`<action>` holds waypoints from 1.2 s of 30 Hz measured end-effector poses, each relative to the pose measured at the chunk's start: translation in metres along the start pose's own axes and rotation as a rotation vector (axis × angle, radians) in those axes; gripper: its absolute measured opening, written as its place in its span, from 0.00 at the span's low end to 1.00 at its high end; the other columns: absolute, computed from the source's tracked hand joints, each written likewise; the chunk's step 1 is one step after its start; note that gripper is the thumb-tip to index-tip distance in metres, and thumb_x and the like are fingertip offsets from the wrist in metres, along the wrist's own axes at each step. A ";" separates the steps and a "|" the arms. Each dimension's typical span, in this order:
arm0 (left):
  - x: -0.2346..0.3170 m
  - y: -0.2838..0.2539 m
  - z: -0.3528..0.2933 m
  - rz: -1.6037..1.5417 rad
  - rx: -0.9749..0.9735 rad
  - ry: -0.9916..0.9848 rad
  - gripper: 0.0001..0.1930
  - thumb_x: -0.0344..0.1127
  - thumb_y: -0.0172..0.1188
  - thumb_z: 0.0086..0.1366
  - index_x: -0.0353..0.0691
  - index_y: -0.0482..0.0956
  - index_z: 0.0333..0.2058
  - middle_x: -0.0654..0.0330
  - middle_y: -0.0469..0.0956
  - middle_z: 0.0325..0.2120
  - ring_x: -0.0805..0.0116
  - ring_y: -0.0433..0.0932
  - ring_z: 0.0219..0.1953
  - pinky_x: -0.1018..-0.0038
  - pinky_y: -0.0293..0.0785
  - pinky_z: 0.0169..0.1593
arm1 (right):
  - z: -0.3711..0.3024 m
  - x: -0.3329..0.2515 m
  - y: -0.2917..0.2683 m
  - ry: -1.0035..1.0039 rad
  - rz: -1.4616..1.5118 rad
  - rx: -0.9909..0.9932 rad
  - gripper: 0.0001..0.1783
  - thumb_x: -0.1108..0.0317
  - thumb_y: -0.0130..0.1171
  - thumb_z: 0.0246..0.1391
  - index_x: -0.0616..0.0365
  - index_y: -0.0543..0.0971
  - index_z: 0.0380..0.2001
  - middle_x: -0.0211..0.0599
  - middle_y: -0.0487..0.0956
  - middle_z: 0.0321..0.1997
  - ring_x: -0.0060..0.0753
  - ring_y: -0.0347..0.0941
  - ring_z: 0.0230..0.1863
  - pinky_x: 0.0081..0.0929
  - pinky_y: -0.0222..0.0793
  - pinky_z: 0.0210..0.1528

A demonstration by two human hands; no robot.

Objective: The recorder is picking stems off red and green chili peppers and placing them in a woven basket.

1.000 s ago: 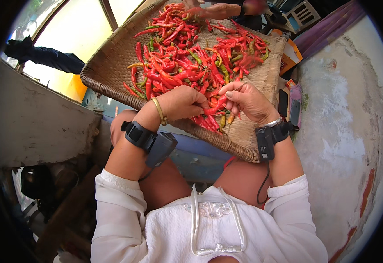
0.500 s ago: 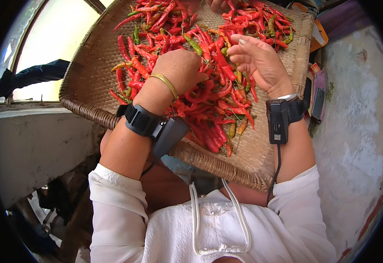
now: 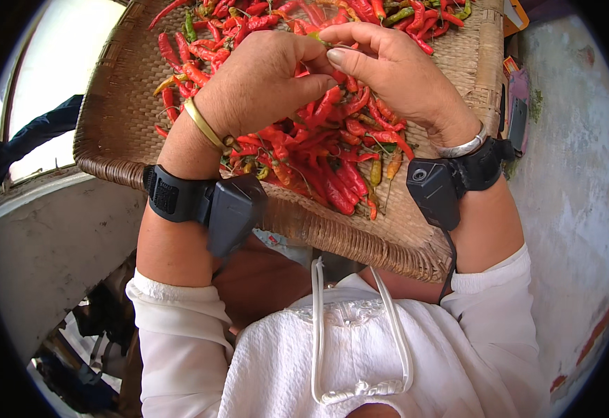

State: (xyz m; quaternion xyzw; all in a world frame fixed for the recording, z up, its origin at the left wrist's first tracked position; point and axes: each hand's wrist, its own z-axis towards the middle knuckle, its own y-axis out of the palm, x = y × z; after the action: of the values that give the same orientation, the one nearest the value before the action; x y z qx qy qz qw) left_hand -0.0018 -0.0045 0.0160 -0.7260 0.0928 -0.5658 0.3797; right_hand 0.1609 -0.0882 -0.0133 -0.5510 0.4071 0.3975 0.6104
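Note:
Red chili peppers (image 3: 332,181), mixed with a few green and orange ones, lie heaped in a woven basket tray (image 3: 416,233). Above the pile my two hands meet at the fingertips. Between them shows the greenish end of a chili pepper (image 3: 316,37); the rest of it is hidden behind the fingers. My left hand (image 3: 266,83) is closed around it, back of the hand upward. Thumb and forefinger of my right hand (image 3: 405,80) pinch its stem.
A rough pale wall (image 3: 569,174) rises on the right, with a purple pouch (image 3: 518,118) beside the tray. To the left are a bright window (image 3: 64,70), dark cloth (image 3: 32,143) and a low wall (image 3: 60,237). Both wrists carry black strapped devices (image 3: 238,209).
My right hand has moved left and closed from an open pose, joining my left hand at a chili pepper. The tray sits slightly higher and further left in view.

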 end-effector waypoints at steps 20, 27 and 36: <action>-0.012 0.002 0.003 0.237 0.132 0.043 0.06 0.30 0.57 0.51 0.32 0.73 0.24 0.50 0.71 0.17 0.57 0.71 0.21 0.67 0.68 0.28 | 0.003 -0.032 -0.030 -0.007 0.380 0.293 0.10 0.70 0.51 0.53 0.60 0.72 0.39 0.25 0.72 0.20 0.13 0.65 0.16 0.11 0.62 0.17; -0.015 0.003 0.000 0.640 0.168 0.014 0.09 0.30 0.55 0.48 0.33 0.75 0.29 0.47 0.74 0.24 0.53 0.75 0.30 0.66 0.71 0.35 | 0.000 -0.032 -0.050 -0.076 0.611 0.335 0.11 0.67 0.51 0.53 0.60 0.72 0.39 0.26 0.73 0.23 0.14 0.67 0.21 0.14 0.65 0.22; 0.002 0.008 0.005 -1.101 0.068 0.151 0.15 0.48 0.52 0.61 0.40 0.74 0.31 0.68 0.72 0.22 0.85 0.68 0.20 0.88 0.61 0.21 | -0.004 -0.036 -0.025 0.132 0.551 -0.030 0.09 0.69 0.50 0.54 0.62 0.73 0.35 0.32 0.76 0.26 0.19 0.72 0.23 0.15 0.68 0.23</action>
State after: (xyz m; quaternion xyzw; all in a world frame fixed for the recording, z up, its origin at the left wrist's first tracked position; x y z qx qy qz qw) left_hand 0.0060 -0.0091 0.0116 -0.6122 -0.2913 -0.7338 0.0435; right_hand 0.1713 -0.0953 0.0289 -0.4531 0.5748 0.5175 0.4432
